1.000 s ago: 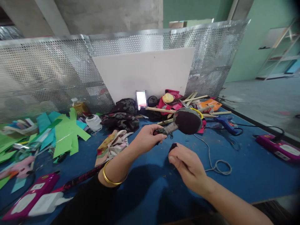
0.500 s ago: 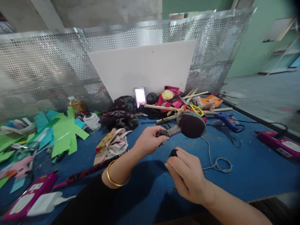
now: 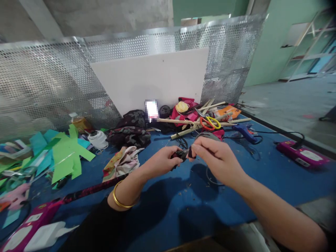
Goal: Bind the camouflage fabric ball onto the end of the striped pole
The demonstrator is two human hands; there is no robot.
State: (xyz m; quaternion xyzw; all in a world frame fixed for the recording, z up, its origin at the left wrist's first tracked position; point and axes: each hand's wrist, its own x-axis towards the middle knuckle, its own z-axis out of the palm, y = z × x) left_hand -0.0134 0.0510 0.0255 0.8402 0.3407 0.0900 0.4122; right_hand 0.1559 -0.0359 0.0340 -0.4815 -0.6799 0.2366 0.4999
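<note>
**Right hand [image 3: 219, 155] Rose to Meet the Left Hand [image 3: 164, 161]**

Over the blue table [image 3: 262, 189], the right hand had just come up from lower in the frame to its middle, so the work, as I judged it, had shifted to the wrapped handle.

The round-headed dark piece [image 3: 206, 135] lay mid-frame, its handle end gripped in the left hand. Its broad face, plain to see half a second earlier, was now mostly hidden behind the right hand.

The scissors [image 3: 207, 119], right of centre, stood less covered than before.

Smallest, the dark scrap [image 3: 191, 152] was pinched in the right fingers; whether it touched the handle I couldn't tell.
</note>
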